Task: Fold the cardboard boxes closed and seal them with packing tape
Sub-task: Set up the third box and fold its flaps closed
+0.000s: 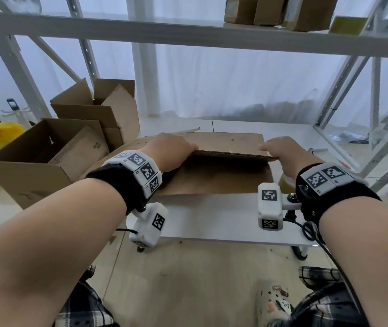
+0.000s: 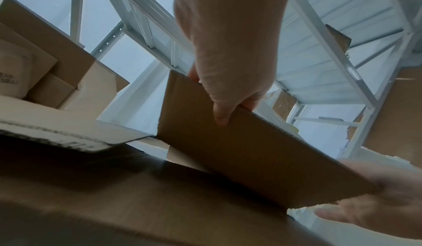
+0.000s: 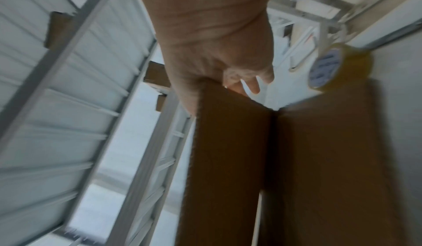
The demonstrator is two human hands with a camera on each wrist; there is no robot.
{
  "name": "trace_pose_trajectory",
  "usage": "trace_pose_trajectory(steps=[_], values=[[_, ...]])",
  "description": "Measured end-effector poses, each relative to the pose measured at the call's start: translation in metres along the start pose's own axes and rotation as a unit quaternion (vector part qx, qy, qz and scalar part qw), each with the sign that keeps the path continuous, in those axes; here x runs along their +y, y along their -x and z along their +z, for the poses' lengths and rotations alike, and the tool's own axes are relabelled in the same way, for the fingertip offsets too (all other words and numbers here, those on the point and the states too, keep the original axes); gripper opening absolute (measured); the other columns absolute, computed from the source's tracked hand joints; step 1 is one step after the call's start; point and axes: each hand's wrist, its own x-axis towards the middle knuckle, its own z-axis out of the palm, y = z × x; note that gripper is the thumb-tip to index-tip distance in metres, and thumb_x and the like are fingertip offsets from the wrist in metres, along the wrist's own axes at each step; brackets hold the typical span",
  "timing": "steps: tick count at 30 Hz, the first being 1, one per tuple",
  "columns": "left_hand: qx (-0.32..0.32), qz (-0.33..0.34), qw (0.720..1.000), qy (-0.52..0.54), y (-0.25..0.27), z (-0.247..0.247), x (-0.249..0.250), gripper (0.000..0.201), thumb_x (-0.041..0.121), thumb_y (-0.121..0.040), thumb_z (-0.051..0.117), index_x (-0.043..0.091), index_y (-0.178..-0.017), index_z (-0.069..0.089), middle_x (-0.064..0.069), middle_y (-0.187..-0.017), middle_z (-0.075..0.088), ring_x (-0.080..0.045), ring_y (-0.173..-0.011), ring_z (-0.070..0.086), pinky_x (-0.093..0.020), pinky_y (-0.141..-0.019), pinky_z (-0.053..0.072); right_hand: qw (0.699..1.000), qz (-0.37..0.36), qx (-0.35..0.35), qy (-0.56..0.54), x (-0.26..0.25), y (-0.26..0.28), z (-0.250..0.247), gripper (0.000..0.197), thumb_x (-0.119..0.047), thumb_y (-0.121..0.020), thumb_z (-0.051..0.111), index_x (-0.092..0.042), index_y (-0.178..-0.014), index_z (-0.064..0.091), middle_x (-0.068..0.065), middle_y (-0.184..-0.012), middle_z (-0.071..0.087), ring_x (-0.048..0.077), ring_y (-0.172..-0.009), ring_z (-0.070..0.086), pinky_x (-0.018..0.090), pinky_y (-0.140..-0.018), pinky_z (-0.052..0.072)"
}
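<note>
At far left on the white surface [image 1: 212, 218], two cardboard boxes [image 1: 47, 159] stand open, unfolded and untaped. In the middle, a flattened box [image 1: 223, 166] lies with its long axis left to right, its open edge facing the person. The left hand [image 1: 167, 149] pinches the upper panel's near edge, thumb beneath; the right hand [image 1: 285, 152] pinches the same edge. The tape roll [image 3: 338, 65] waits beside the right corner. The job looks barely begun: nothing appears sealed.
</note>
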Motion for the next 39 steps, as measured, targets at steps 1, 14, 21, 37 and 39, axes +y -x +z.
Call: trace_pose_trajectory(steps=[1, 14, 21, 37, 39], values=[[0.003, -0.008, 1.0, 0.006, -0.002, -0.002, 0.0, 0.038, 0.007, -0.094, 0.038, 0.025, -0.124, 0.051, -0.002, -0.099, 0.064, -0.025, -0.086, 0.062, -0.031, -0.064, 0.04, 0.999, -0.026, -0.014, 0.021, -0.007, 0.006, -0.003, 0.041, -0.024, -0.095, 0.058, 0.002, -0.126, 0.057, 0.021, -0.132, 0.056, 0.035, -0.122, 0.052, 0.035, -0.083, 0.048], [0.096, -0.073, 0.993, 0.011, -0.001, -0.022, 0.007, 0.038, 0.001, -0.091, 0.04, 0.026, -0.117, 0.052, 0.003, -0.098, 0.065, -0.023, -0.083, 0.064, -0.031, -0.059, 0.044, 0.827, -0.256, 0.071, 0.496, -0.026, 0.05, 0.014, 0.036, -0.039, -0.099, 0.042, -0.017, -0.121, 0.059, 0.008, -0.116, 0.061, 0.029, -0.107, 0.058, 0.034, -0.077, 0.041], [0.162, -0.073, 0.982, 0.063, 0.008, -0.033, -0.015, 0.028, 0.028, -0.101, 0.039, 0.023, -0.124, 0.054, -0.005, -0.109, 0.066, -0.027, -0.098, 0.06, -0.035, -0.079, 0.045, 0.817, -0.324, 0.13, 0.459, -0.042, 0.049, 0.035, 0.031, -0.009, -0.094, 0.041, -0.02, -0.112, 0.064, 0.007, -0.107, 0.065, 0.029, -0.097, 0.061, 0.03, -0.068, 0.036], [0.092, -0.257, 0.944, 0.188, 0.051, 0.022, -0.059, 0.063, 0.029, -0.091, 0.058, 0.014, -0.144, 0.028, -0.014, -0.14, 0.039, -0.034, -0.124, 0.044, -0.045, -0.097, 0.042, 0.888, -0.26, 0.203, 0.319, -0.018, 0.034, 0.041, 0.04, -0.013, -0.095, 0.038, -0.027, -0.128, 0.057, 0.012, -0.102, 0.067, 0.036, -0.093, 0.061, 0.035, -0.072, 0.04], [0.107, -0.26, 0.943, 0.179, 0.051, 0.017, -0.057, 0.054, 0.027, -0.094, 0.054, 0.013, -0.142, 0.033, -0.016, -0.134, 0.041, -0.035, -0.119, 0.045, -0.044, -0.095, 0.041, 0.889, -0.273, 0.218, 0.295, -0.022, 0.039, 0.042, 0.037, -0.017, -0.098, 0.038, -0.026, -0.128, 0.058, 0.013, -0.108, 0.066, 0.037, -0.099, 0.059, 0.035, -0.075, 0.04]])
